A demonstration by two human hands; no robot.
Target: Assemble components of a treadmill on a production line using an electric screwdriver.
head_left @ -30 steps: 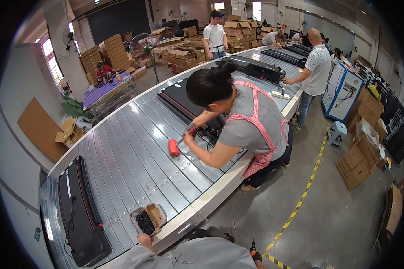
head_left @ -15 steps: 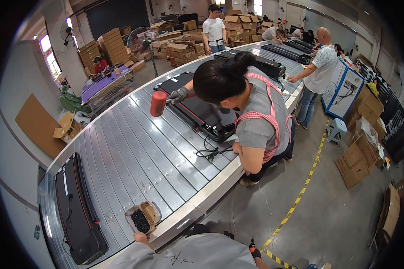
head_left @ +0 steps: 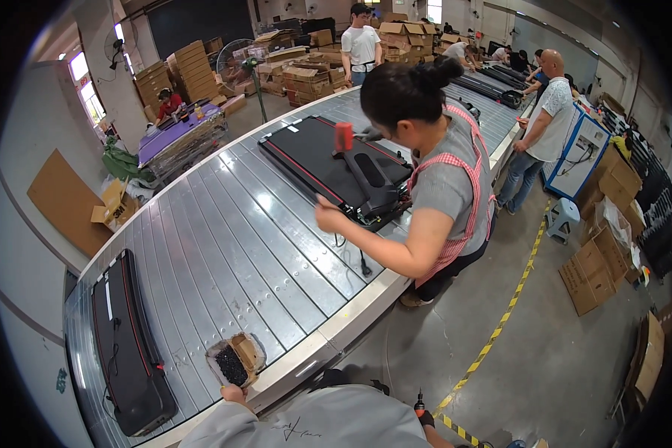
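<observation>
Head view: the wearer's left hand (head_left: 233,391) shows only as a knuckle at the near edge of the long ribbed metal table (head_left: 224,246), touching the near side of a small open cardboard box (head_left: 234,360) filled with small dark parts. How far that grip is closed I cannot tell, since the fingers are hidden. The right hand is out of sight; only a pale grey sleeve (head_left: 313,422) crosses the bottom of the picture. The box sits on the table's near edge, just right of a flat black treadmill (head_left: 129,345) lying lengthwise at the near left. Farther along, a co-worker in a grey shirt and checked apron (head_left: 444,187) leans over a second black treadmill (head_left: 336,164), one hand (head_left: 327,216) by its near edge, the other raising a red-headed tool (head_left: 343,137). Yellow-and-black floor tape (head_left: 500,336) runs along the right.
</observation>
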